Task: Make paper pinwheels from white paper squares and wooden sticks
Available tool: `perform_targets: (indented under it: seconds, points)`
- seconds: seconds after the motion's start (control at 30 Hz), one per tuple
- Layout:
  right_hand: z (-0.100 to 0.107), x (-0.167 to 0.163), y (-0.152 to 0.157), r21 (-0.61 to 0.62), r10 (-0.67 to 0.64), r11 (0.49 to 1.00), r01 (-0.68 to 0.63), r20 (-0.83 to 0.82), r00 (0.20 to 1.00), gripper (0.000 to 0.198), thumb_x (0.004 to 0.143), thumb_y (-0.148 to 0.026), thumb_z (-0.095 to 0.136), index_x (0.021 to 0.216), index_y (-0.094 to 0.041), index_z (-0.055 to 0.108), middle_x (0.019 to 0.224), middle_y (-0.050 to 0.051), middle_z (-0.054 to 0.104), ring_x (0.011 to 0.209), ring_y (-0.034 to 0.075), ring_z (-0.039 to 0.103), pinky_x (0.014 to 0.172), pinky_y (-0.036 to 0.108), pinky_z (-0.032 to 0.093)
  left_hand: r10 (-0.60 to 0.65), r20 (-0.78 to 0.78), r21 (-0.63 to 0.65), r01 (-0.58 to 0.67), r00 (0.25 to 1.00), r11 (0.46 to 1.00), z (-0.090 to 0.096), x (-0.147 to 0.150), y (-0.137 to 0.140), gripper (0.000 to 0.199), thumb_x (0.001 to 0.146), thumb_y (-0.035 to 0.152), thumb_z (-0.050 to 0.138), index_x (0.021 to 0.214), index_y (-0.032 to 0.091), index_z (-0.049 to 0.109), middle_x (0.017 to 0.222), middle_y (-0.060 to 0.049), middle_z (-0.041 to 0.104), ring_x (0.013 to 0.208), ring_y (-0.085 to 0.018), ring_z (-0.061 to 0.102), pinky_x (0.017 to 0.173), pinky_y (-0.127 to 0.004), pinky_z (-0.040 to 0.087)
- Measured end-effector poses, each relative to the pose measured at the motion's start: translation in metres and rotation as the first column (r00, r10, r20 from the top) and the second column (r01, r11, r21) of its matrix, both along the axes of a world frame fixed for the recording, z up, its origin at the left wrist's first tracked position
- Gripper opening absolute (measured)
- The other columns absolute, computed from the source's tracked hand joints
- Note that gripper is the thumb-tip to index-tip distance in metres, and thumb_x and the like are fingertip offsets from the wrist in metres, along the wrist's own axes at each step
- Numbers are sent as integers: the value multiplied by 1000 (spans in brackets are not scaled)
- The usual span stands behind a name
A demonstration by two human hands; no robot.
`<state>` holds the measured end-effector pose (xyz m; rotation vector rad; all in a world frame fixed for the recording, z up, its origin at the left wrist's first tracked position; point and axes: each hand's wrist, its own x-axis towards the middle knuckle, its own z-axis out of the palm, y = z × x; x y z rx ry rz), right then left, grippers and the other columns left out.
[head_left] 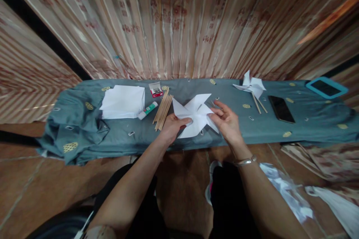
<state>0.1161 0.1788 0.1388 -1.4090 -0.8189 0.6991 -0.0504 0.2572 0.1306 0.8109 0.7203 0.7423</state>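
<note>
A white paper pinwheel with folded blades is held between my two hands, above the front of the cloth-covered table. My left hand grips its lower left part, thumb on top of the paper. At the right blade, my right hand pinches the paper between thumb and fingers. No stick shows on this pinwheel. Just left of it lies a bundle of wooden sticks. Beside the sticks are a glue stick and a small open red box with small dark metal pieces in it.
A stack of white paper lies at the left on the green cloth. To the right are pinwheels on sticks, a black phone and a blue-framed device. A curtain hangs behind; a plastic bag lies on the floor.
</note>
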Motion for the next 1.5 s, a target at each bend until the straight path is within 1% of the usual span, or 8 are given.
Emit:
perform_targets:
  seconds: [0.1,0.2,0.33,0.6,0.8,1.0,1.3,1.5]
  points:
    - [1,-1,-4,-60,135,988,-142,-103,986,75,58,-31,80,126,-22,50,95,4,74,75,20,69,69,35,55,31,-20,48,-30,999,998,-3,2,-2,43,40,28,88,75,14,68,73,-2,73,66,-18,66,73,-33,52]
    - [4,-2,-7,-118,169,974,-191,-178,969,76,58,-32,81,126,-21,51,91,4,75,74,21,70,68,36,57,34,-42,105,-30,999,994,-7,2,-2,39,44,26,86,77,14,68,74,-2,73,66,-17,65,72,-32,52]
    - [4,-5,-7,-128,164,973,-192,-202,966,63,58,-34,81,115,-20,59,82,2,75,72,22,71,68,37,57,44,-79,185,-28,996,982,-13,4,-2,37,50,24,81,82,14,68,77,-2,73,68,-17,64,70,-32,52]
    - [-1,-16,-1,-144,142,973,-183,-255,956,50,51,-28,83,97,-20,62,70,-2,74,59,19,68,60,33,56,17,-111,318,20,994,948,-19,7,-1,43,53,23,79,94,14,66,87,-4,73,76,-20,66,73,-33,52]
    - [0,-16,0,-159,147,969,-189,-245,958,47,46,-25,86,87,-19,64,75,-1,75,64,17,67,66,31,56,-11,-166,356,70,986,932,-16,8,-3,39,55,19,77,92,13,65,83,-2,72,74,-18,65,72,-30,52]
    - [0,-17,0,-189,119,967,-173,-267,956,43,48,-25,85,86,-20,66,82,1,76,69,19,68,72,34,55,19,-216,418,75,976,905,-11,10,-8,31,58,13,73,88,13,65,80,-1,72,72,-17,65,68,-26,50]
    - [-5,-19,2,-194,100,969,-150,-248,964,46,47,-29,85,87,-19,65,78,1,76,66,19,68,68,35,55,-21,-256,437,135,966,889,-9,7,-10,44,60,17,76,102,12,64,86,-2,72,75,-18,66,71,-27,51]
    - [-10,-18,1,-207,91,968,-139,-228,969,46,49,-31,85,88,-19,66,79,2,75,68,21,69,68,37,56,-49,-309,464,196,950,864,-11,5,-8,43,60,14,75,101,11,65,90,-4,73,80,-19,67,75,-29,51]
